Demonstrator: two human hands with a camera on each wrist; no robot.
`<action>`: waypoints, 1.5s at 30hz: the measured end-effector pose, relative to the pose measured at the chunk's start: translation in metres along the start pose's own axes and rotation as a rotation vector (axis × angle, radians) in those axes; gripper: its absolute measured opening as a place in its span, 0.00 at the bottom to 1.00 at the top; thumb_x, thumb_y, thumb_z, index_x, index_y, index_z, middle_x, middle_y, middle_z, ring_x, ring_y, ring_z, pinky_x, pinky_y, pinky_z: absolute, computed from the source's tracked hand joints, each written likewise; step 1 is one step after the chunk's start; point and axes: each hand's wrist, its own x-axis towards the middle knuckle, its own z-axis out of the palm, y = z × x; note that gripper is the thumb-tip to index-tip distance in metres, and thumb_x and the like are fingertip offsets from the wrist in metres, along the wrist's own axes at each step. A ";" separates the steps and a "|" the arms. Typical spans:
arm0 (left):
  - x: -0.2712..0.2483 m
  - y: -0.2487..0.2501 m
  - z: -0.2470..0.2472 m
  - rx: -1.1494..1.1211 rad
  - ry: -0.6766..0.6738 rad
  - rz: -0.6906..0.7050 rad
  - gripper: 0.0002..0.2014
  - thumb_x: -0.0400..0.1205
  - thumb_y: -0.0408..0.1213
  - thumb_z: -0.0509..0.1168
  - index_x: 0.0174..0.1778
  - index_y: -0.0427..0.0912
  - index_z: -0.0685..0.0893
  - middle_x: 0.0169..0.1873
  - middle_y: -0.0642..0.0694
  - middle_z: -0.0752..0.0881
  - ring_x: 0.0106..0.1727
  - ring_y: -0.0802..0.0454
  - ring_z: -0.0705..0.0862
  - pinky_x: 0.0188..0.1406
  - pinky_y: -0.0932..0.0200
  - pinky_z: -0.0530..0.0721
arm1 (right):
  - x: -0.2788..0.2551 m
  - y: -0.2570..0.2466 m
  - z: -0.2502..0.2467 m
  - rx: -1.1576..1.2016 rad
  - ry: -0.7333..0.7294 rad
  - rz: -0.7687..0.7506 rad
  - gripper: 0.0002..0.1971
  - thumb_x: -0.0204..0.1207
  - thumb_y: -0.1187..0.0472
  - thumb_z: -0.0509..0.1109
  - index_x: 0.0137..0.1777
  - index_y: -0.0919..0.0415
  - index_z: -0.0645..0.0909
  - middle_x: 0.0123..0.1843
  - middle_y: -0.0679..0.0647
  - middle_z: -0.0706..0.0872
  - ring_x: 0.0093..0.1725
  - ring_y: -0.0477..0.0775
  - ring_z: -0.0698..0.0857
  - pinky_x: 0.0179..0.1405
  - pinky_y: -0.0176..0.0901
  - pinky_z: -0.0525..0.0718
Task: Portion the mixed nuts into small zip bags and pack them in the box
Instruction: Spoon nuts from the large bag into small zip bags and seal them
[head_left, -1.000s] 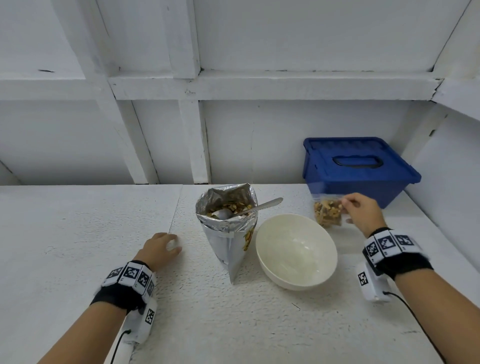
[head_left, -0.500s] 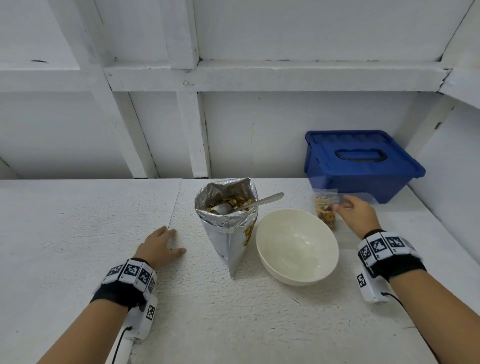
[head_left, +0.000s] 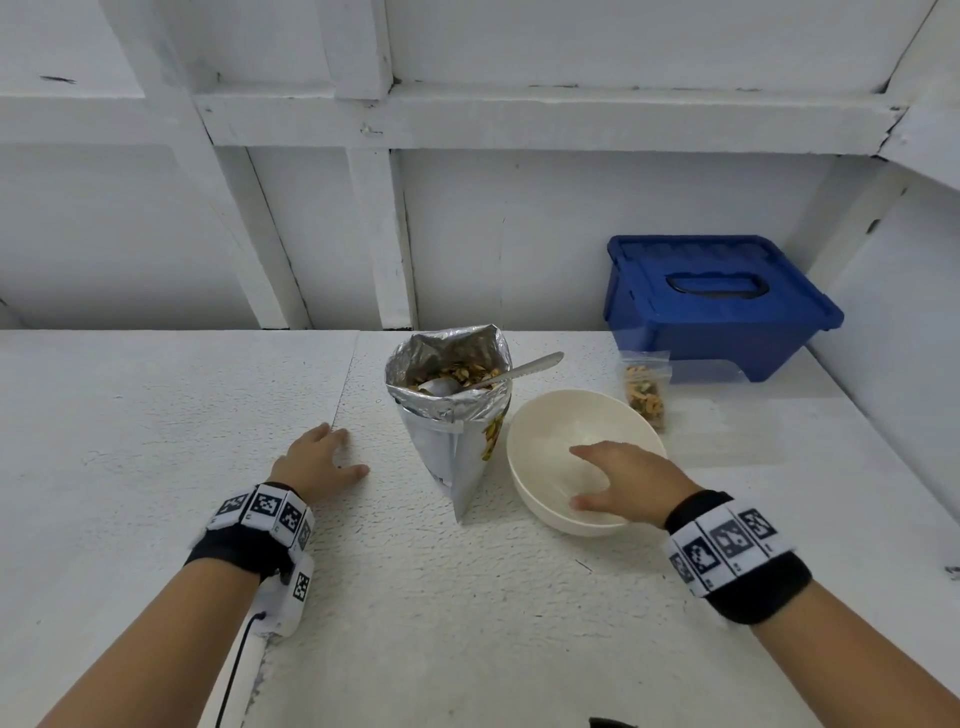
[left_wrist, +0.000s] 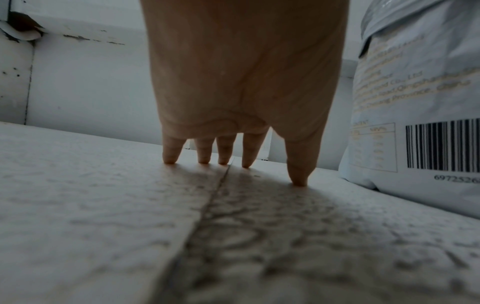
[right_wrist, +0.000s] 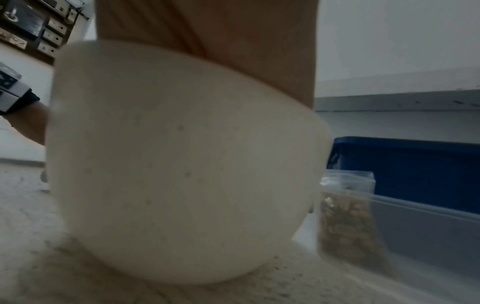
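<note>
The left hand (head_left: 317, 460) lies flat on the bench (head_left: 156, 415). The right hand (head_left: 626, 480) hangs open over the bowl (head_left: 540, 431), holding nothing.

Right hand (head_left: 628, 480) over bowl (head_left: 545, 431), zip bag (head_left: 645, 387) beside box (head_left: 717, 306)

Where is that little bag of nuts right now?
In the head view, the little bag of nuts lies on the table's right side, between the white bowl and the blue box.

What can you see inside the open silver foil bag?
Inside the crinkled silver foil bag, mixed nuts show at the top, with a metal spoon resting in them. The foil walls hide how deep the nuts go.
</note>
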 end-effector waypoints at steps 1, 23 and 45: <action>0.000 0.000 0.000 -0.001 -0.001 -0.001 0.37 0.78 0.55 0.65 0.79 0.44 0.61 0.81 0.42 0.55 0.81 0.43 0.56 0.78 0.42 0.59 | 0.002 -0.003 0.002 -0.026 -0.016 -0.011 0.34 0.75 0.44 0.68 0.79 0.49 0.61 0.77 0.49 0.69 0.74 0.51 0.69 0.70 0.46 0.69; -0.022 0.029 -0.036 -0.242 0.300 0.167 0.20 0.83 0.41 0.61 0.71 0.41 0.74 0.70 0.39 0.75 0.71 0.43 0.73 0.70 0.48 0.69 | -0.020 -0.002 -0.068 0.401 0.794 0.069 0.09 0.79 0.62 0.65 0.45 0.66 0.84 0.39 0.54 0.84 0.41 0.52 0.82 0.42 0.39 0.74; -0.099 0.156 -0.123 -0.089 0.828 0.960 0.34 0.78 0.65 0.54 0.62 0.35 0.77 0.43 0.45 0.83 0.47 0.47 0.82 0.62 0.55 0.68 | -0.035 -0.112 -0.096 0.975 0.531 -0.459 0.02 0.75 0.65 0.70 0.43 0.60 0.85 0.38 0.56 0.88 0.38 0.44 0.84 0.41 0.31 0.82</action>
